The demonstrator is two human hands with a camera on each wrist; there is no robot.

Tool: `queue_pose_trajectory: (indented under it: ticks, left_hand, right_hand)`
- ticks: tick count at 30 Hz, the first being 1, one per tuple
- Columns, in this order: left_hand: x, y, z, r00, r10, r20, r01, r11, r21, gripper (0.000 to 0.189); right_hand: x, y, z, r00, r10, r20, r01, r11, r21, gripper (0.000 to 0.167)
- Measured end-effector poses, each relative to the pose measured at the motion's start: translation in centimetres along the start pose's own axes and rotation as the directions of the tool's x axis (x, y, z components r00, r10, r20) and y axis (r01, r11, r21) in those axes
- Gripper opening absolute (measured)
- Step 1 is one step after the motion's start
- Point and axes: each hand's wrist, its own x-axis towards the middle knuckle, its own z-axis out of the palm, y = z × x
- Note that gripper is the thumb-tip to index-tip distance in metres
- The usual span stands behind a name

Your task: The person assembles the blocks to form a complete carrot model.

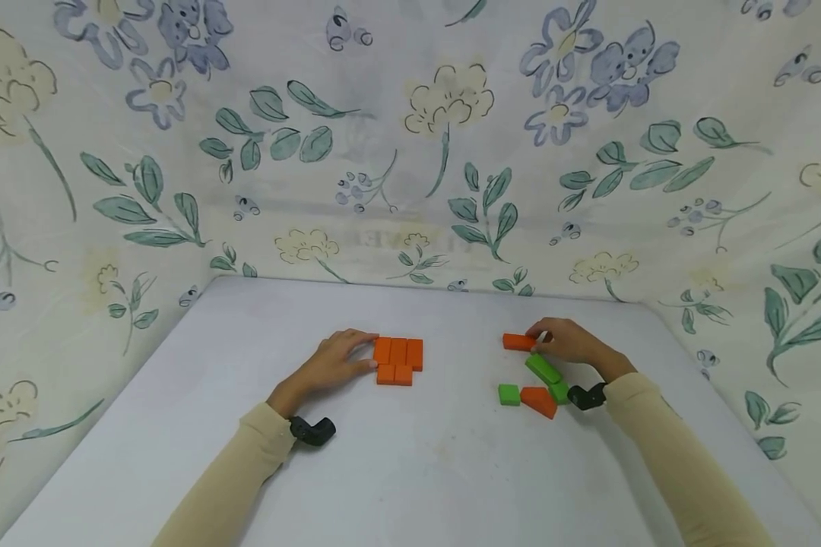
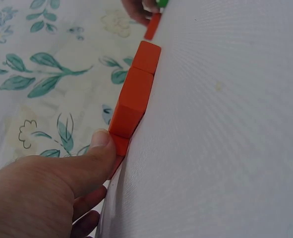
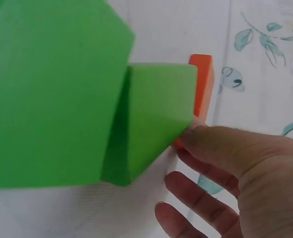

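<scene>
At left-centre of the table, several orange blocks [image 1: 398,352] lie flat, pushed together: three long ones side by side, two smaller ones along their near edge. My left hand [image 1: 333,363] holds the leftmost long block, index fingertip at its far corner and thumb [image 2: 101,140] at its near end; the left wrist view hides the other fingertips. On the right, my right hand [image 1: 569,341] pinches the right end of a single orange block [image 1: 517,342] between thumb and fingers. Just nearer lies a long green block [image 1: 543,369], large in front of the orange one in the right wrist view.
Below the right hand are a small green block [image 1: 509,395], an orange slant-sided block [image 1: 538,401] and another green block [image 1: 559,392] beside the wrist. The white table [image 1: 438,471] ends against a flowered cloth [image 1: 397,167] at the back and sides.
</scene>
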Motion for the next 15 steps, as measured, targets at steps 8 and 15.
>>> queue_pose_trajectory:
  ticks: [8, 15]
  left_hand:
    - [0.2, 0.1, 0.1, 1.000, -0.001, 0.006, 0.001, 1.000, 0.009, 0.058]
    - [0.1, 0.0, 0.1, 1.000, -0.006, 0.007, 0.006, 1.000, 0.013, 0.058]
  right_hand:
    - [-0.7, -0.8, -1.0, 0.998, -0.024, -0.058, 0.025, 0.999, 0.022, 0.031]
    - [-1.3, -3.2, -1.7, 0.985, -0.105, -0.135, 0.114, 0.992, 0.057, 0.032]
